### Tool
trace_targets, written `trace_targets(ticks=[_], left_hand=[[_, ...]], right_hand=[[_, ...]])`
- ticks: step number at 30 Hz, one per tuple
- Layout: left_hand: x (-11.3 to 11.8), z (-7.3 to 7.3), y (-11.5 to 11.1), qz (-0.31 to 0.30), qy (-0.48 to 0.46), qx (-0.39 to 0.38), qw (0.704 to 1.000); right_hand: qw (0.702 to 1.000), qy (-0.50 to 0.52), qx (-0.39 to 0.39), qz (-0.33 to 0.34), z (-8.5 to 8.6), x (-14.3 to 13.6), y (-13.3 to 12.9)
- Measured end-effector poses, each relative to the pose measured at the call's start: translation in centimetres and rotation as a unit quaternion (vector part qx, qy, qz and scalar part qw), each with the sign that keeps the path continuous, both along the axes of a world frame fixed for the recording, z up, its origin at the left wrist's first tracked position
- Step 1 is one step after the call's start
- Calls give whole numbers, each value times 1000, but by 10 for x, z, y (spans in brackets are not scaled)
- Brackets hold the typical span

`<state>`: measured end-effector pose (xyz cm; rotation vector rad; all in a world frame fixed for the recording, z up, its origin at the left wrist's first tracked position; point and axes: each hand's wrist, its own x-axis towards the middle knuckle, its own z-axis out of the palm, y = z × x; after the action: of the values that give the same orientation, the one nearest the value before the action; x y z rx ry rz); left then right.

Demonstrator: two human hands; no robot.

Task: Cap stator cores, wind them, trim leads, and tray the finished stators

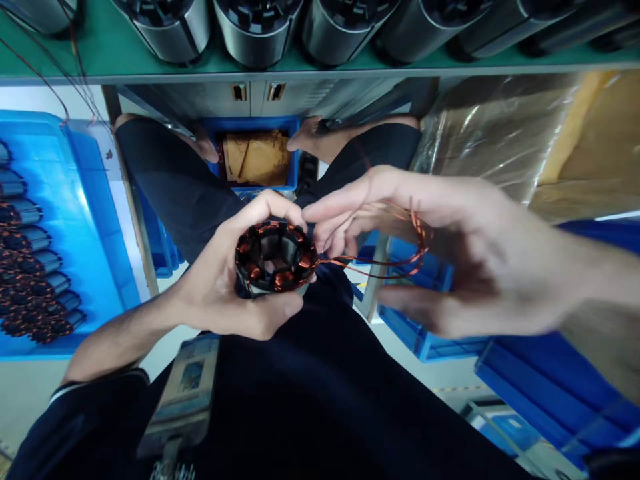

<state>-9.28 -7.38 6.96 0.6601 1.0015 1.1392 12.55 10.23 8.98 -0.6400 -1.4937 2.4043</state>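
A round motor stator (276, 257) with a black rim and copper windings is held over my lap. My left hand (240, 287) wraps round it, thumb at the near side and fingers at the far side. Looped copper wires (417, 250) run from the stator's right edge toward my right palm. Fingers and thumb apart, my right hand (480, 260) is around these wires, its fingertips close to the stator's right side. It is slightly blurred, and I see no firm grip on the wires.
Metal cylinders (257, 33) line the green bench (90, 53) ahead. At the left, a blue tray (95, 220) holds several wound stators. Below the bench sits a blue bin (295, 173) with brown material. Plastic-wrapped cardboard (500, 127) and blue crates (540, 393) are on the right.
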Motion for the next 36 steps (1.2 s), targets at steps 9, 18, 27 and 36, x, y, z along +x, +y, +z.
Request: trace_targets(ticks=[9, 18, 27, 36], left_hand=[[5, -11, -11, 22, -160, -54, 985], [8, 0, -2, 129, 69, -29, 989], [7, -7, -1, 142, 238, 63, 959], [10, 22, 0, 131, 297, -2, 946]], right_hand=[[990, 128, -64, 22, -52, -24, -16], [967, 135, -216, -26, -50, -17, -34], [976, 52, -200, -63, -41, -4, -29], [972, 37, -218, -85, -24, -2, -24]])
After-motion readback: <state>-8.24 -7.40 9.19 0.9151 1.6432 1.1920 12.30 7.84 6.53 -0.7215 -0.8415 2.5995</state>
